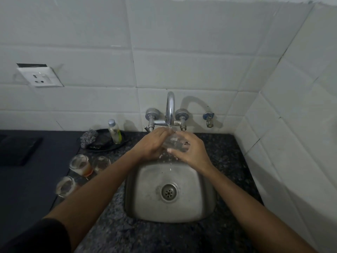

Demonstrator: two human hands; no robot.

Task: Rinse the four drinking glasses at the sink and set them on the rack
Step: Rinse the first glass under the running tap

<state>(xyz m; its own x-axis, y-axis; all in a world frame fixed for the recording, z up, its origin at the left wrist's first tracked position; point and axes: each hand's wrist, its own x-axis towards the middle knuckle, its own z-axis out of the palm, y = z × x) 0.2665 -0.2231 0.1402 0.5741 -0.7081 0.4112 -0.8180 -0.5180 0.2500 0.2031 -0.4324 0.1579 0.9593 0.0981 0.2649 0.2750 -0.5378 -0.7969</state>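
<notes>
A clear drinking glass (174,143) is held under the running tap (170,110), above the back of the steel sink (138,194). My right hand (191,149) grips it from the right side and my left hand (155,143) curls round it from the left. Water drips from the glass into the basin. Three more glasses stand on the counter left of the sink: one with an orange residue (81,165), a clear one (101,163) beside it, and a third (65,186) nearer to me. No rack is in view.
A black dish (109,147) at the back left holds a steel scrubber (88,138) and a small soap bottle (114,132). A dark speckled counter (228,161) surrounds the sink. A spare wall valve (208,119) sits right of the tap. A tiled wall closes the right side.
</notes>
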